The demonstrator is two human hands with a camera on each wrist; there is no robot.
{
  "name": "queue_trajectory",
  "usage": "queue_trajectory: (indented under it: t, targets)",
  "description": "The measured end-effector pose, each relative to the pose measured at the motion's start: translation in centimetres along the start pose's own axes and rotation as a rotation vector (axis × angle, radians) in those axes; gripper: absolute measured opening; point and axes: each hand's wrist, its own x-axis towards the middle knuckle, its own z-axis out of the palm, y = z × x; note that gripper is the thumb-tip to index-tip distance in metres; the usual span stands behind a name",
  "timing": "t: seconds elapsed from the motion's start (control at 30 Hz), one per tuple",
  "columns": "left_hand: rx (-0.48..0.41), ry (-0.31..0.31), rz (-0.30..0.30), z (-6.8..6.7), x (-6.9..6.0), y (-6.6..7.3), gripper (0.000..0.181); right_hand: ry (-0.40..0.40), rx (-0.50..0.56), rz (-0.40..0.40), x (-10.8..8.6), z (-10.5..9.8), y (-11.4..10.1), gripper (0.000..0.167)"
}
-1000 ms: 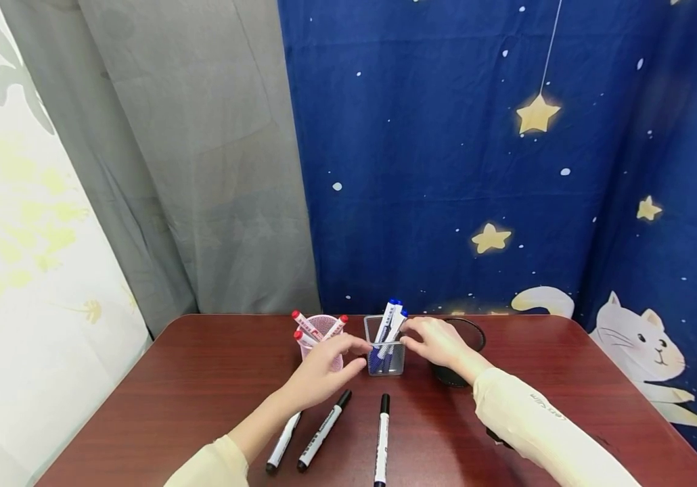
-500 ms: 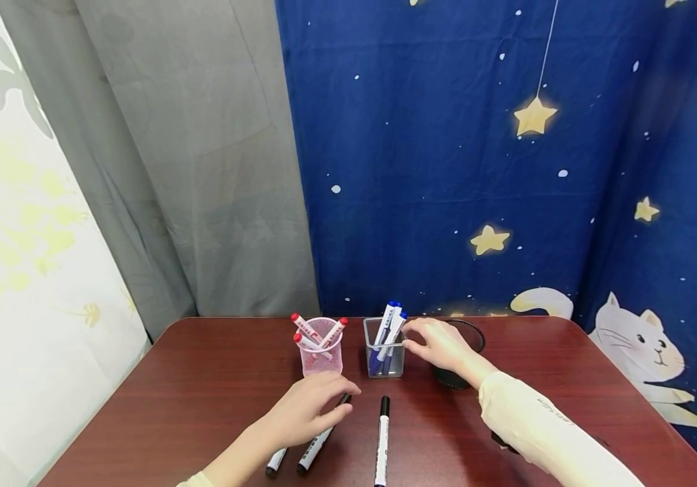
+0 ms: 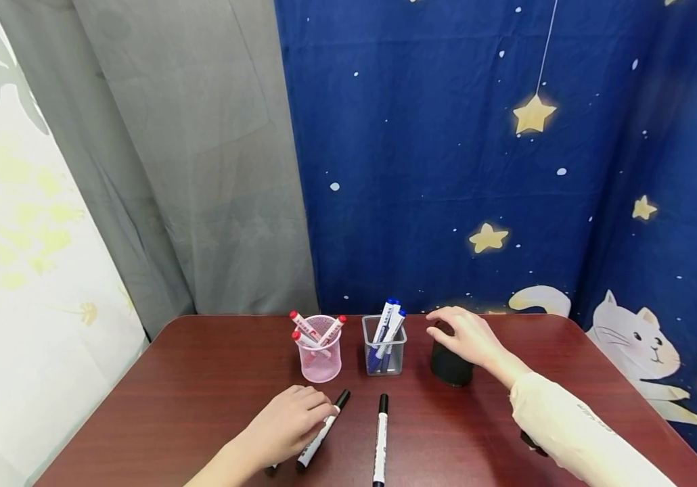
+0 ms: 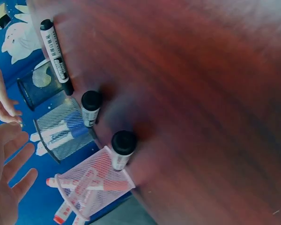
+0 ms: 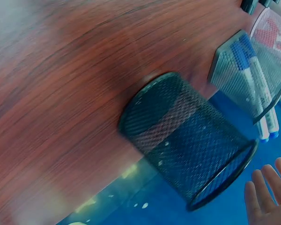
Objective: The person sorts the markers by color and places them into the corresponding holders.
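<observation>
My left hand (image 3: 292,421) is over two white markers with black caps lying on the table. One black-capped marker (image 3: 318,436) shows beside its fingertips; the other is mostly hidden beneath it. In the left wrist view, the fingers of that hand look extended and hold nothing. A third black-capped marker (image 3: 381,439) lies to the right, pointing away from me. My right hand (image 3: 467,336) hovers at the rim of a black mesh pen holder (image 5: 178,136), its fingers loosely spread. That holder shows no pens inside in the right wrist view.
A pink mesh pen holder (image 3: 322,365) with red-capped markers stands at the back of the brown table (image 3: 202,379). Beside it is a silver-grey square mesh holder (image 3: 394,365) with blue-capped markers. Curtains (image 3: 434,169) hang behind the table.
My left hand has come down from the pink and grey holders to the black-capped markers. The right hand has shifted right, from beside the grey holder to the black one.
</observation>
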Motion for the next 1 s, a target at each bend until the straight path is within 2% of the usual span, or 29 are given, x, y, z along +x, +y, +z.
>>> queue_trajectory:
  t: [0.2, 0.3, 0.53, 0.73, 1.0]
  targets:
    - [0.043, 0.002, 0.032, 0.5, -1.3, 0.3, 0.015, 0.005, -0.028, 0.067, -1.4, -1.0, 1.2, 0.026]
    - [0.057, 0.024, 0.037, 0.6, -1.9, 0.3, 0.014, 0.017, -0.028, 0.083, -2.2, -1.4, 1.6, 0.029]
    - [-0.027, 0.001, -0.074, 0.6, -3.4, -0.3, 0.011, 0.036, -0.021, 0.117, -3.8, -1.9, 2.9, 0.035]
    - [0.003, 0.019, -0.1, 0.9, -4.6, -1.1, 0.027, 0.033, -0.007, 0.117, -4.8, -1.7, 4.0, 0.04]
    - [0.029, -0.02, -0.171, 1.1, -5.7, -1.7, 0.027, 0.014, 0.015, 0.168, -6.1, -1.2, 4.8, 0.045]
